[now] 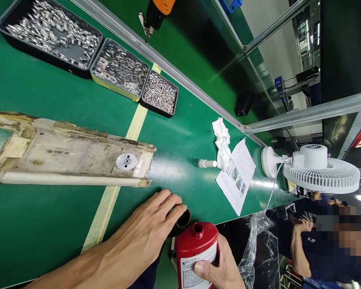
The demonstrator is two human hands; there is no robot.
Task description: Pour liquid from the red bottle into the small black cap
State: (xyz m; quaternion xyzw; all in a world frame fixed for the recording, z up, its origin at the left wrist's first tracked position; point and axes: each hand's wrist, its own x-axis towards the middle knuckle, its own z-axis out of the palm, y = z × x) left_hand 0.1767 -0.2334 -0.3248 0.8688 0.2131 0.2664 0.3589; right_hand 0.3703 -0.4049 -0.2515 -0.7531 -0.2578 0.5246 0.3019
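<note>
My right hand (221, 269) grips a red bottle (198, 241) with a white printed label. The bottle stands roughly upright and its neck is uncapped. Beside it, my left hand (155, 218) has its fingers closed around a small dark round cup (184, 218) at the table's edge. The cup's mouth faces up, and its inside looks dark. Farther up the table lies a white nozzle cap (207, 163) with a greenish base. Left of my hands rests a long worn, pale fixture (75, 156) with a round metal disc (126, 161) set in it.
Black trays of metal pins (57, 32), washers (120, 66) and small nuts (159, 92) line the table's back rail. A crumpled white cloth (221, 140) touches a printed sheet (237, 176). A white fan (319, 168) stands to the right, near a seated person (321, 249). An orange-black power driver (156, 14) hangs above.
</note>
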